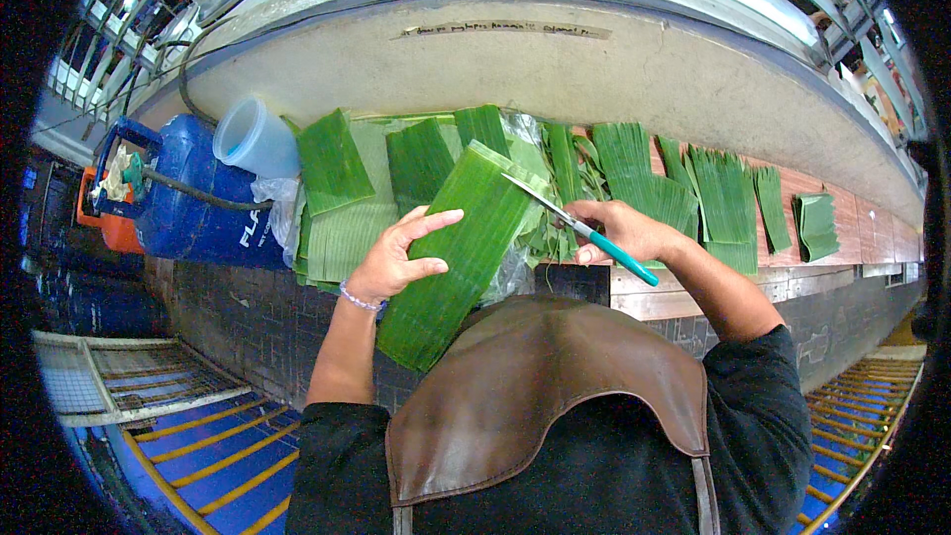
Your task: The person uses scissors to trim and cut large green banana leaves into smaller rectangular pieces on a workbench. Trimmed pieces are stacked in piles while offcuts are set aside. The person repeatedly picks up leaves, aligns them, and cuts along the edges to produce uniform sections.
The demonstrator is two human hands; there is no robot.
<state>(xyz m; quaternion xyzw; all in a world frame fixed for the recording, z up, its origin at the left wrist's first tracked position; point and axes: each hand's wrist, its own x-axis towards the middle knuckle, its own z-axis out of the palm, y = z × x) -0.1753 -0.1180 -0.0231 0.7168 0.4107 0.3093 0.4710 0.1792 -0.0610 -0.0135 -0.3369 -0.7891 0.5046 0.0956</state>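
A long, folded or stacked length of green banana leaf [461, 248] slants across the middle, its lower end beside my brown apron. My left hand [401, 253] grips its left edge, thumb and forefinger on the upper face; the other fingers are partly hidden. Between the fingers and thumb of my right hand [619, 231] is a knife [616, 256] with a teal handle and a thin grey blade. The blade points up and left, its tip over the leaf's upper right edge. Cut leaf pieces [332, 160] lie beyond my hands.
A pale wall [515, 74] stands behind the wooden bench [783, 223]. More banana leaf pieces [723, 198] lie on the right. At left are a blue jug-like container [198, 178], a translucent tub [260, 139] and a plastic bag [282, 206]. Yellow-barred racks [218, 456] flank me.
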